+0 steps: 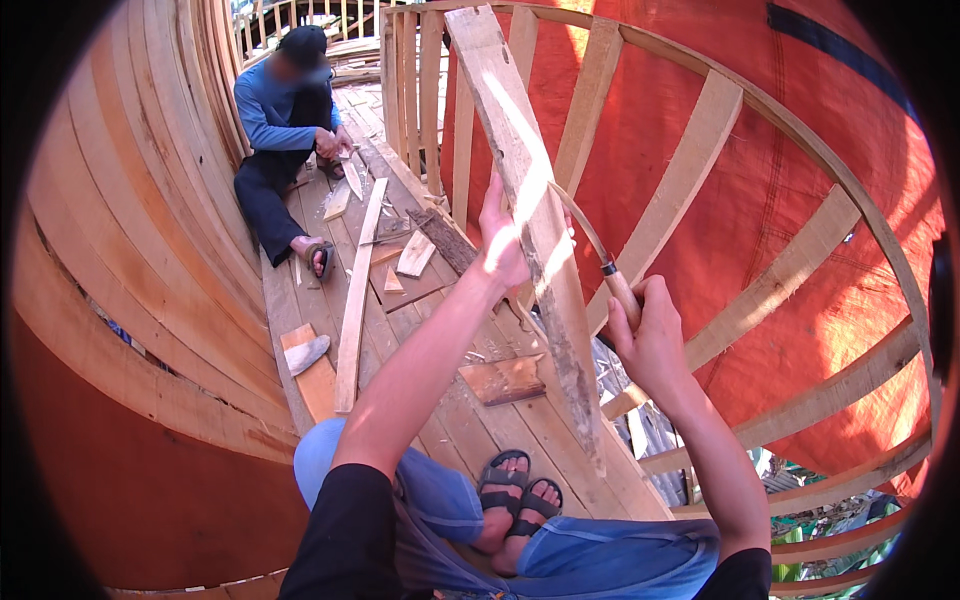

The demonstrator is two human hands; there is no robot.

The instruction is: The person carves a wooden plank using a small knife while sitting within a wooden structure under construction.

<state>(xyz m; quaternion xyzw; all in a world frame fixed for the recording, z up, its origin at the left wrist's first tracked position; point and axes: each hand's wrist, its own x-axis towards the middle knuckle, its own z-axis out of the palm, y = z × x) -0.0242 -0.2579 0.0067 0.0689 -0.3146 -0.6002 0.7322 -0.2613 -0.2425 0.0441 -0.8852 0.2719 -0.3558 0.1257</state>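
My left hand (503,235) is wrapped around the edge of a long wooden plank (530,190), which is held up at a slant with its upper end away from me. Bark-like dark patches run along the plank's lower part, which tapers to a point above the deck. In my closed right hand (650,335) is a sickle (622,292) with a wooden handle, a dark collar and a thin curved blade. The blade's tip reaches the plank's right edge, close to the fingers of my left hand; whether it bites into the wood I cannot tell.
Another person (285,130) sits at the far left, hands on a pointed wood piece. A long strip (358,290), a grey stone-like piece (307,354), offcuts (503,380) and shavings lie on the plank deck (440,430). Upright ribs (690,160) and red tarp (780,120) border the right; curved planking (130,200) the left.
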